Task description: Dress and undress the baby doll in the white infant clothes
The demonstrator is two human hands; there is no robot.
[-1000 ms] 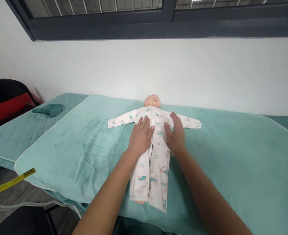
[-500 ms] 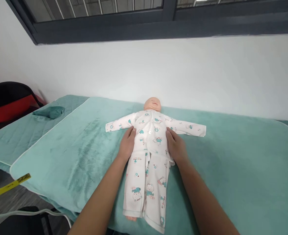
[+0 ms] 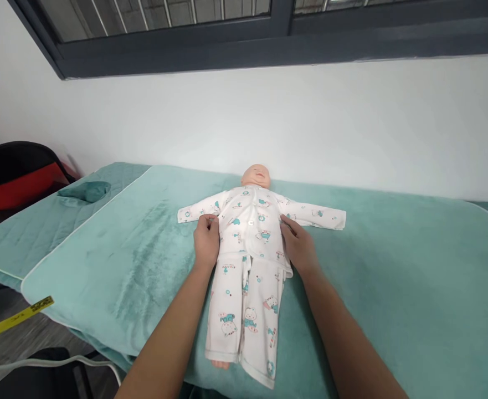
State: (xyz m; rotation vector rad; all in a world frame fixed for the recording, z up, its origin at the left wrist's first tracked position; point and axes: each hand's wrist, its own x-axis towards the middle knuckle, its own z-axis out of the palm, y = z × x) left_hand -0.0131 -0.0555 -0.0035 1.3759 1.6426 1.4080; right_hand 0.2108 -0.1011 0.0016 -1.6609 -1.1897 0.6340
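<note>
Pale wall [image 3: 285,122] backs everything at twelve o'clock, with a dark window frame [image 3: 210,52] above it and a green plush cover [image 3: 401,277] meeting it along the far edge. Taking the clothed doll [image 3: 252,249] as the dial's centre, it lies face up on that cover, its head [image 3: 255,176] at twelve near the wall edge and its white trousers [image 3: 258,313] running toward six, the hems near the cover's near edge. One bare foot [image 3: 220,364] shows under the hem between six and seven. Sleeves of the printed jacket [image 3: 254,227] reach out slightly above nine and three, both flat on the cover.

At nine o'clock the left hand [image 3: 206,241] rests against the jacket's side, fingers curled, just below the sleeve. At three the right hand [image 3: 299,249] mirrors it, fingers bent inward to the other side seam. I cannot tell whether either one pinches cloth.

Beyond the right forearm, smooth cover spreads widely from two to four o'clock. Toward nine a rumpled stretch runs out to white piping [image 3: 81,224], past which a quilted layer [image 3: 19,238] with an oval opening [image 3: 85,192] nears a black-and-red chair [image 3: 23,183]. Off the edge around eight are a yellow strip [image 3: 17,320], a pale cord [image 3: 48,361] and a black seat [image 3: 36,382].
</note>
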